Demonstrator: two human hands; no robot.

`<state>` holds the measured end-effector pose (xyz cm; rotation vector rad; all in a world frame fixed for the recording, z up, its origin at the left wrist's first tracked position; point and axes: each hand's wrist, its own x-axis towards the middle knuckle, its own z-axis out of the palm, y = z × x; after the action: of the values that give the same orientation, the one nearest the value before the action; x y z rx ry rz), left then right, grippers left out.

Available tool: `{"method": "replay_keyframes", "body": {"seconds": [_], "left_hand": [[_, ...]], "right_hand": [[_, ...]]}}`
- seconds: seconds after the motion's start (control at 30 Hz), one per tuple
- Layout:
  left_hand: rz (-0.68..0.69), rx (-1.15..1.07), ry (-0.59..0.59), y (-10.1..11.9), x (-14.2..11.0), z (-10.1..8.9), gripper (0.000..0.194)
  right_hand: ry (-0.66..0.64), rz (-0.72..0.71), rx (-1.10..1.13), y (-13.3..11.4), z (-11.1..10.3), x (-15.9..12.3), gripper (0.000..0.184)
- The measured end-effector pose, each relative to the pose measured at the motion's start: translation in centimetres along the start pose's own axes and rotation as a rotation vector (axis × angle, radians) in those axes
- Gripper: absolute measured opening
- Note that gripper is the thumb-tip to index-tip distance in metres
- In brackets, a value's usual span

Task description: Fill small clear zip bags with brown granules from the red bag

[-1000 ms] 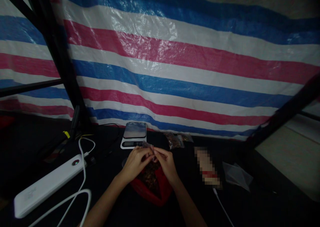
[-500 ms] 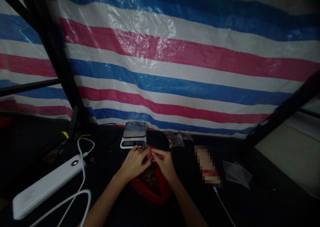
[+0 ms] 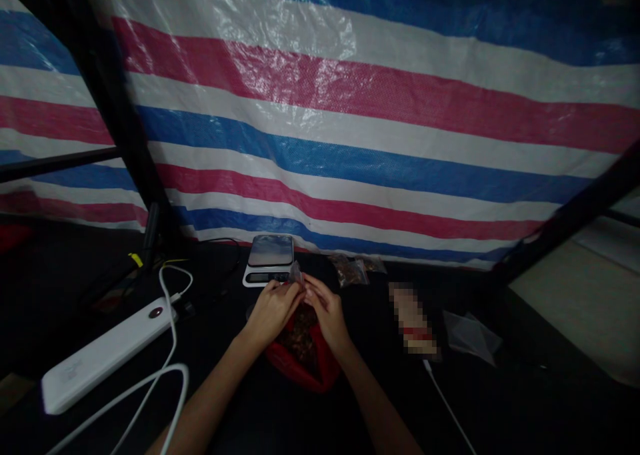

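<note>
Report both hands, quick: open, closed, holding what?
Left hand: closed, pinching a small clear plastic bag.
Right hand: closed on the same bag, fingertips partly hidden.

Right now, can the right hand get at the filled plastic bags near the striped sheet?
Likely yes: nothing visible blocks the way to the filled plastic bags, but the right hand seems occupied pinching a small clear bag.

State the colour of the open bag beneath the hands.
Red; the bag shows in the head view, the only one here.
</note>
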<state>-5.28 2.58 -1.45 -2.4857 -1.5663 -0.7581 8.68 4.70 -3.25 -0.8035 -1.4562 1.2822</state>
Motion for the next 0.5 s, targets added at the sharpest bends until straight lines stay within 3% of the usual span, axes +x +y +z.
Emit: {"method": "replay_keyframes", "body": {"seconds": [0.23, 0.5], "left_hand": [[-0.035, -0.176, -0.061, -0.14, 0.02, -0.1, 0.02], [-0.063, -0.3, -0.089, 0.27, 0.0, 0.18, 0.009]], "right_hand": [[0.051, -0.005, 0.04, 0.27, -0.05, 0.29, 0.03], [0.085, 0.026, -0.141, 0.49, -0.42, 0.52, 0.014]]}}
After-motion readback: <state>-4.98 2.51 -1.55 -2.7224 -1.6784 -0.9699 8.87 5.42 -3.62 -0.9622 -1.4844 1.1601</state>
